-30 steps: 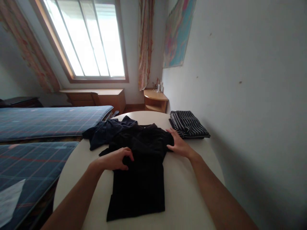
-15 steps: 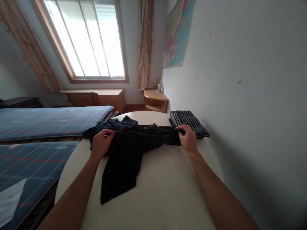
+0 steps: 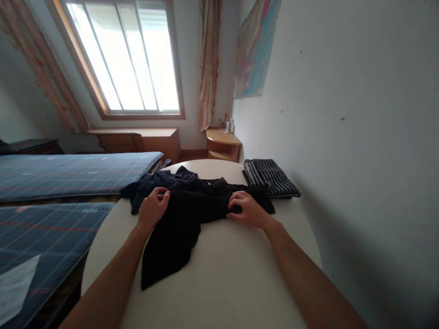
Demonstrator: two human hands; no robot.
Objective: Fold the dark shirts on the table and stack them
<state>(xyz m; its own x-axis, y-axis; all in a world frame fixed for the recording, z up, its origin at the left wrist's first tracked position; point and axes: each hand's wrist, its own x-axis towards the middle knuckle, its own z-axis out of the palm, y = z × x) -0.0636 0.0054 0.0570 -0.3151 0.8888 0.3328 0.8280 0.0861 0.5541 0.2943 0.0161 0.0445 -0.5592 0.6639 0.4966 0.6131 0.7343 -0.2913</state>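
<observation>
My right hand (image 3: 247, 210) had shifted inward along the black shirt (image 3: 181, 224), leaving its right sleeve (image 3: 269, 203) spread beside the striped cloth (image 3: 272, 177). The shirt lay across the table (image 3: 240, 274), my left hand (image 3: 153, 209) apart at its left; neither grip could be confirmed.

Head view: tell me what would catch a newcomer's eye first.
The glaring window at upper left would likely draw the eye first. Next comes the black garment sprawled across the pale table, the left hand and right hand both at it. The folded striped cloth at the table's far right also stands out.
</observation>
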